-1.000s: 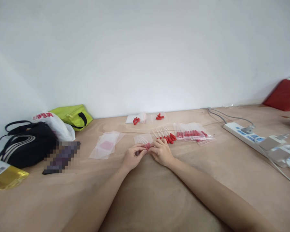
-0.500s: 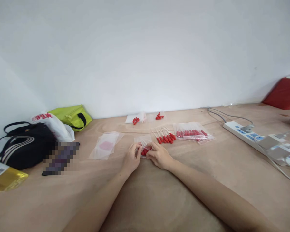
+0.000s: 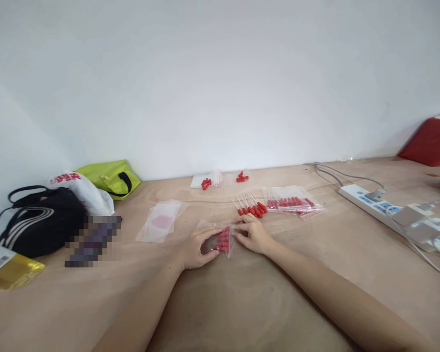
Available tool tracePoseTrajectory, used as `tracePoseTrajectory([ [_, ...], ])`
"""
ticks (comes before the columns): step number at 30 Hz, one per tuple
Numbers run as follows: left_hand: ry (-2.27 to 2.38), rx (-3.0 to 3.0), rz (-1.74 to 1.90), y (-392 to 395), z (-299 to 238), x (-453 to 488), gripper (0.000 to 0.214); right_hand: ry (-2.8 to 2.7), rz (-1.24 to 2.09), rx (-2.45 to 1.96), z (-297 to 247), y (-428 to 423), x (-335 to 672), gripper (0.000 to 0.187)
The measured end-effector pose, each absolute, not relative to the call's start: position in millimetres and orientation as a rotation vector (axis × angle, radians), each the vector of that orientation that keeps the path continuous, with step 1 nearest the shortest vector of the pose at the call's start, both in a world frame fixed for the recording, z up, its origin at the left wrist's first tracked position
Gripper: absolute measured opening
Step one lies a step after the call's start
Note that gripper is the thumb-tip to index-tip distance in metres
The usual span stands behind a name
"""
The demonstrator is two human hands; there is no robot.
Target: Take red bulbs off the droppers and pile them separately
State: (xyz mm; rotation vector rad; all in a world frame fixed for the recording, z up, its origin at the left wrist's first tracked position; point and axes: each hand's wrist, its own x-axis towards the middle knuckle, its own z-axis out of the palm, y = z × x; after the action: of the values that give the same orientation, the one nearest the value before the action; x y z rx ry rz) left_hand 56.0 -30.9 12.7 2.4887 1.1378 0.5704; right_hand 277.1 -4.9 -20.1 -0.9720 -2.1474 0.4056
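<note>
A small clear plastic bag (image 3: 231, 250) lies in front of me with red-tipped sticks (image 3: 223, 239) inside, their red ends lined up towards the right. My left hand (image 3: 198, 248) holds the bag from the left, thumb near its lower edge and fingers over the top; it hides part of the bag. My right hand (image 3: 255, 234) is at the bag's right edge, fingers apart, the tips by the plastic; whether they touch it I cannot tell. Just beyond my right hand, loose red-tipped sticks (image 3: 252, 210) are fanned out on the table.
Filled clear bags (image 3: 293, 198) lie to the right of the loose sticks, flat bags (image 3: 160, 221) to the left. Red pieces (image 3: 206, 184) rest near the wall. A power strip (image 3: 370, 198) with cables is at right; a black bag (image 3: 46, 220) and a green bag (image 3: 110, 178) at left.
The bag has turned so its red ends face right and more of it shows. My left hand has shifted left and towards me; my right hand has moved right, its fingers spreading.
</note>
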Motion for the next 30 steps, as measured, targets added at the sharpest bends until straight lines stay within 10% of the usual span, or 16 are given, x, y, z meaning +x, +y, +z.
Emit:
tracePoseTrajectory([
  [8, 1.280, 2.441, 0.752, -32.7, 4.8, 57.7, 0.044, -2.261, 0.510, -1.049, -4.5, -12.2, 268.6, 0.058],
  [30, 1.292, 2.436, 0.818, -29.0, -0.6, 53.9, 0.038, -2.131, 0.436, -1.319, -6.2, -5.5, 263.9, 0.021],
])
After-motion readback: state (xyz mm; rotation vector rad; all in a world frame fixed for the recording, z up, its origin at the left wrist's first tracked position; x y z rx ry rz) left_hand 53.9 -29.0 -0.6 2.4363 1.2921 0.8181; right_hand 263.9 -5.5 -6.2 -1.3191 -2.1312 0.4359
